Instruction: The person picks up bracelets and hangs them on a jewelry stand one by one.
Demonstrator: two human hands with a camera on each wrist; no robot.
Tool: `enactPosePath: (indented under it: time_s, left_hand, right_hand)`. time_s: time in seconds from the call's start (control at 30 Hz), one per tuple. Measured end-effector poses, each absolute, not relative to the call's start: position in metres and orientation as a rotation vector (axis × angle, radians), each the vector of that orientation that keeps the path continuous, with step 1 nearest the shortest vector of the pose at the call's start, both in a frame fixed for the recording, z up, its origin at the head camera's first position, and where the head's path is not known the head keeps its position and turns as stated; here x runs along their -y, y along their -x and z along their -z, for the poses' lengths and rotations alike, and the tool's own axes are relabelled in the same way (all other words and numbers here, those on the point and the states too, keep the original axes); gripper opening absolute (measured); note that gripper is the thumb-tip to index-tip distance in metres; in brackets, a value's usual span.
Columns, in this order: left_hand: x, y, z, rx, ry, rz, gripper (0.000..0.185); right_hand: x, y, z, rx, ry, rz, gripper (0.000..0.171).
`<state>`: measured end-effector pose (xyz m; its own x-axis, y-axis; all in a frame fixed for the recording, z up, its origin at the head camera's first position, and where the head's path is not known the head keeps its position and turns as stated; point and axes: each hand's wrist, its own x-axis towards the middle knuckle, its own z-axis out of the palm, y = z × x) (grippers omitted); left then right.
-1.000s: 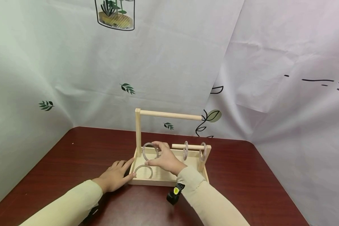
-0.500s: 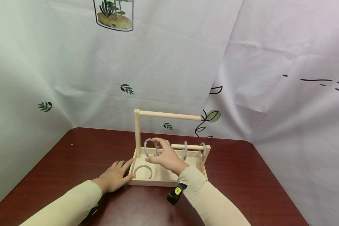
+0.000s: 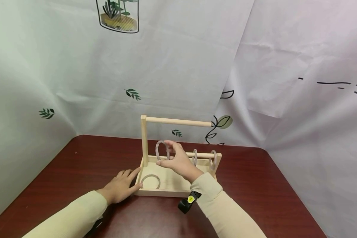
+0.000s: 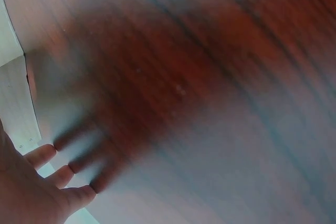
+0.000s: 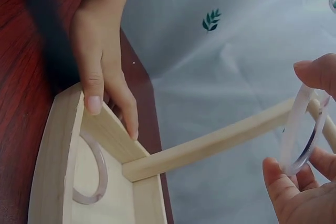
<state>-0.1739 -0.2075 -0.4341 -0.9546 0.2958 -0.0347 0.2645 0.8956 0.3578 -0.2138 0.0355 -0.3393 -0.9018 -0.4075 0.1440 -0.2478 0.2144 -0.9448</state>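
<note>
My right hand (image 3: pixel 179 162) pinches a translucent pale bangle (image 5: pixel 293 129) between thumb and fingertips, holding it upright above a light wooden bangle stand. The stand has a shallow tray (image 3: pixel 163 192) as its base. Inside the tray's front left corner lies another bangle (image 5: pixel 102 174). Two more, a bangle (image 3: pixel 196 158) and a second bangle (image 3: pixel 216 160), hang on the short lower bar (image 3: pixel 204 155) at the right. My left hand (image 3: pixel 120 187) rests against the tray's left side with fingers extended, the thumb at the front corner.
From the left post (image 3: pixel 144 142) a long upper bar (image 3: pixel 178 121) runs rightward above the tray, its right end free. All stands on a dark red wooden table (image 3: pixel 86 165). Pale printed cloth (image 3: pixel 181 66) hangs behind and at the sides. A black wrist device (image 3: pixel 184 205) sits under my right wrist.
My right hand has lifted the bangle up out of the tray's left part and shifted it slightly right, near the lower bar's height and above. My left hand has stayed in place.
</note>
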Motion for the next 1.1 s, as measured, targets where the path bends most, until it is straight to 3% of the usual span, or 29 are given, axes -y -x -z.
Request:
enactPosePath:
  time_s: [1.1]
  left_hand:
    - [0.208, 0.179, 0.437, -2.992, -0.482, -0.525, 0.072]
  right_hand:
    - [-0.057, 0.217, 0.32, -2.303, 0.535, 1.95, 0.074]
